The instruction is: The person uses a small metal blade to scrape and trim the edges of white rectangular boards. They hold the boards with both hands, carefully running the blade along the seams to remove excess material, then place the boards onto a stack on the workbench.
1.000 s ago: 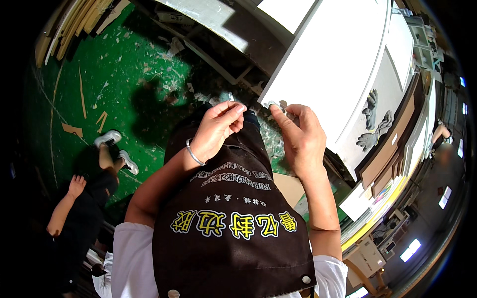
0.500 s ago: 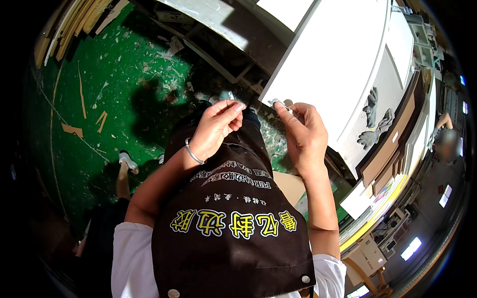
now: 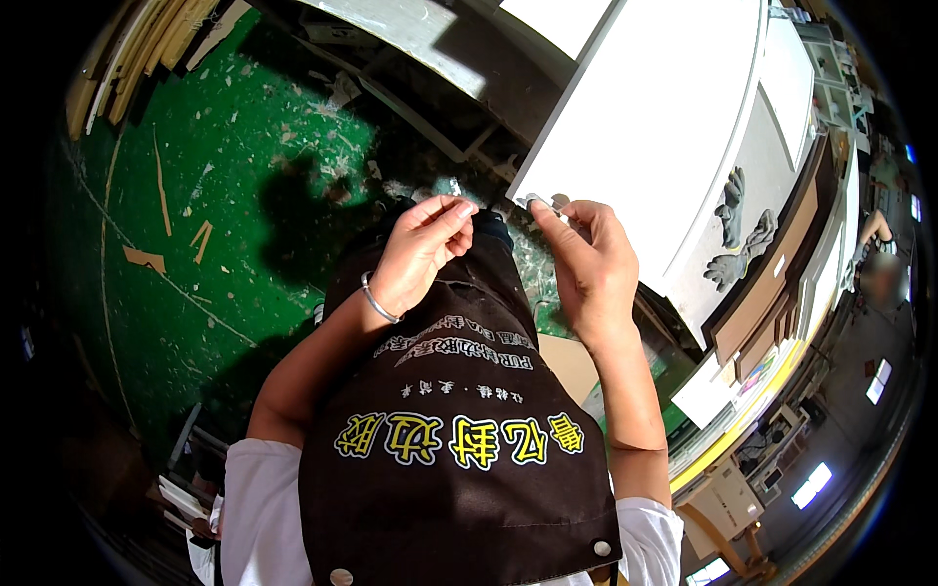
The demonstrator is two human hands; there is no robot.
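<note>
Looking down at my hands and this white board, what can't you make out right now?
All in the head view:
- Whether the left hand pinches anything: its own fingers cover the spot.
- What the small grey thing by the right hand's thumb is: too small.
- The white board's far end: cut off by the top edge.
- Most of your legs: the apron hides them.

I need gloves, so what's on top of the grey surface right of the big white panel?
Two grey gloves lie on the grey surface, near the white panel; a white board lies farther along. Whatever they cover is hidden.
</note>
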